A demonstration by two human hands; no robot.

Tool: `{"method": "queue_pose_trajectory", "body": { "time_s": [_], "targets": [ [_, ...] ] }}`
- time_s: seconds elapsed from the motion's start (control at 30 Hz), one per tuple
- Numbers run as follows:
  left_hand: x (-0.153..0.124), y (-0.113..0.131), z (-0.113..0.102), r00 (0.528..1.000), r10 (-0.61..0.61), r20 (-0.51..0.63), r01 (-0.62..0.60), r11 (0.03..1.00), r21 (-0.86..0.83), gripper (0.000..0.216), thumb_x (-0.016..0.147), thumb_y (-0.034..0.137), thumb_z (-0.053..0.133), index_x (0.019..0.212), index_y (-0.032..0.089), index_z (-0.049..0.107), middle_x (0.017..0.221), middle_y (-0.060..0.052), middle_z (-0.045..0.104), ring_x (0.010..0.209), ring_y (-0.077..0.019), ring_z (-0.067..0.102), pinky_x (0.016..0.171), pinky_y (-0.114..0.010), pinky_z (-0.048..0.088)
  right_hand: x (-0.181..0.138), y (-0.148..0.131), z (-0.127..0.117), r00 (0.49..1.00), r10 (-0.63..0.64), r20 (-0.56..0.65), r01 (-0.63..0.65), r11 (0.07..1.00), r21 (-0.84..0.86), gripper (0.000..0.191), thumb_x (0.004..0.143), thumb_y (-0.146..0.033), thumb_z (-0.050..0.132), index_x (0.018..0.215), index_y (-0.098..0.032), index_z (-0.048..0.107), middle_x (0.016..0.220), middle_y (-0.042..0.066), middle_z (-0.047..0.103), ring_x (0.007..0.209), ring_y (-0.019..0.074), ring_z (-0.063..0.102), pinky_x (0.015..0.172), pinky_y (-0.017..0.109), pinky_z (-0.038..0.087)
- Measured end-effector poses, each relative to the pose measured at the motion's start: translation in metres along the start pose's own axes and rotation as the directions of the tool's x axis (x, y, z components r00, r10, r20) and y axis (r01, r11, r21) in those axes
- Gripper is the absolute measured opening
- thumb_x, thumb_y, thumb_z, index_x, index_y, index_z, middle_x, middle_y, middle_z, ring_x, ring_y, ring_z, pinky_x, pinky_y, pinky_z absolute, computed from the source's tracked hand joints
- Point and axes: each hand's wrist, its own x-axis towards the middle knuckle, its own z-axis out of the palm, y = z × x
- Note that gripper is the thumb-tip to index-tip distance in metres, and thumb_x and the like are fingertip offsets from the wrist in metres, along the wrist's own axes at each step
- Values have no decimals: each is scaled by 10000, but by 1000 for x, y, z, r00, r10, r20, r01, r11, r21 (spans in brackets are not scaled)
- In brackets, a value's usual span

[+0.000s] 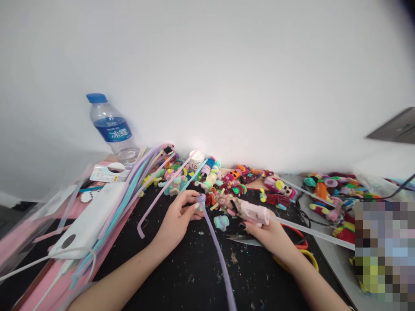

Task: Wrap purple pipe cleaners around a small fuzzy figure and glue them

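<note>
My left hand pinches the curled top end of a long purple pipe cleaner that runs down toward me over the black mat. My right hand is wrapped round a pink glue gun, whose nozzle points left at the curled end. A clear glue stick pokes out of the gun's back to the right. A small teal and pink fuzzy ball lies between my two hands.
A water bottle stands at the back left by the wall. Bundled pastel pipe cleaners and a white box lie left. Many colourful craft pieces crowd the back. Scissors with red and yellow handles lie under my right wrist.
</note>
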Motion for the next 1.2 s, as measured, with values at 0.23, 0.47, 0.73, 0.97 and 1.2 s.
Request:
{"method": "queue_pose_trajectory", "body": {
  "time_s": [0.23, 0.47, 0.73, 0.97, 1.2],
  "targets": [
    [-3, 0, 3, 1000, 6, 19, -6, 1000, -5, 168, 817, 229, 550, 984, 225, 535, 930, 9, 545, 660, -106, 640, 669, -272, 547, -1, -12, 5, 997, -79, 17, 79, 996, -44, 163, 756, -328, 589, 752, -204, 695, 677, 22, 679, 611, 203, 631, 580, 274, 527],
    [-5, 4, 7, 996, -15, 85, 26, 991, -130, 177, 806, 224, 583, 975, 228, 531, 871, 31, 556, 649, -91, 629, 654, -251, 553, -3, -11, 4, 996, -81, 42, 81, 997, -11, 193, 774, -364, 600, 774, -199, 700, 701, 17, 697, 638, 201, 646, 590, 260, 533],
    [-7, 6, 7, 994, -23, 106, 43, 981, -189, 188, 799, 226, 606, 970, 225, 530, 866, 30, 548, 646, -90, 623, 639, -247, 548, -3, -14, 4, 995, -79, 59, 78, 997, 14, 197, 785, -374, 587, 763, -209, 692, 691, 17, 690, 613, 202, 637, 592, 276, 534],
    [-7, 5, 7, 993, -18, 115, 42, 978, -203, 184, 809, 229, 599, 977, 225, 526, 875, 22, 559, 652, -96, 623, 639, -257, 547, -3, -15, 4, 998, -49, 39, 48, 999, 22, 163, 757, -338, 597, 769, -215, 703, 719, 28, 705, 629, 221, 649, 594, 297, 541],
    [-7, 4, 7, 993, -29, 114, 52, 977, -206, 174, 819, 233, 588, 980, 228, 523, 873, 20, 566, 666, -99, 622, 653, -261, 541, -3, -10, 4, 994, -92, 55, 93, 996, -11, 176, 783, -299, 573, 848, -203, 706, 769, 30, 719, 665, 212, 657, 624, 289, 539]
  ]
}}
